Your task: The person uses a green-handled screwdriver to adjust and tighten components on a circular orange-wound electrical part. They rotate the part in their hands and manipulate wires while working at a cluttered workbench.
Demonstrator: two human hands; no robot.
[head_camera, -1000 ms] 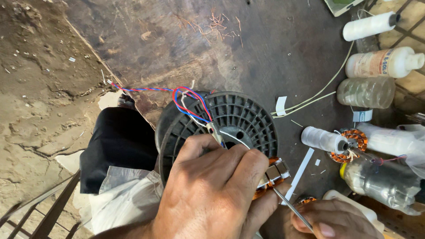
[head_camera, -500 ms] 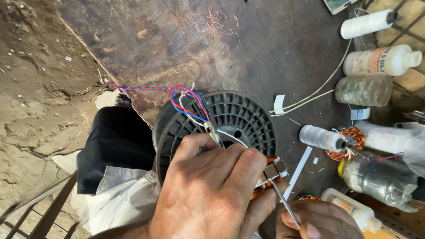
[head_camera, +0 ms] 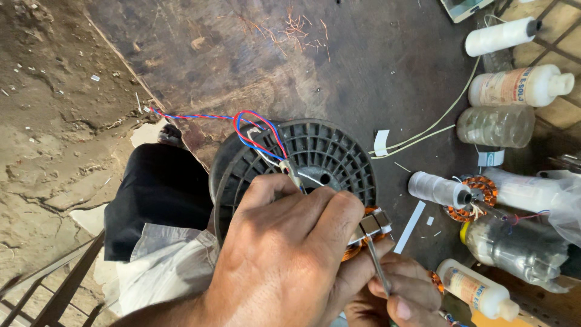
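Your left hand [head_camera: 284,254] clamps the copper-wound stator [head_camera: 368,229]; your right hand [head_camera: 393,293] pinches a thin metal tool [head_camera: 376,269]; a black spool [head_camera: 302,163] sits just beyond your fingers.

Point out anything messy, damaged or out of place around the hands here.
Loose copper wire scraps lie scattered on the dark worktable, far from the left hand and right hand. Small white paper strips lie loose beside the black spool. The ground at left is cracked.

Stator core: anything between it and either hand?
Nothing visible does. The left hand grips the stator core directly, over the black plastic spool. The right hand holds a thin metal tool whose tip reaches the core. The red and blue wires trail away behind.
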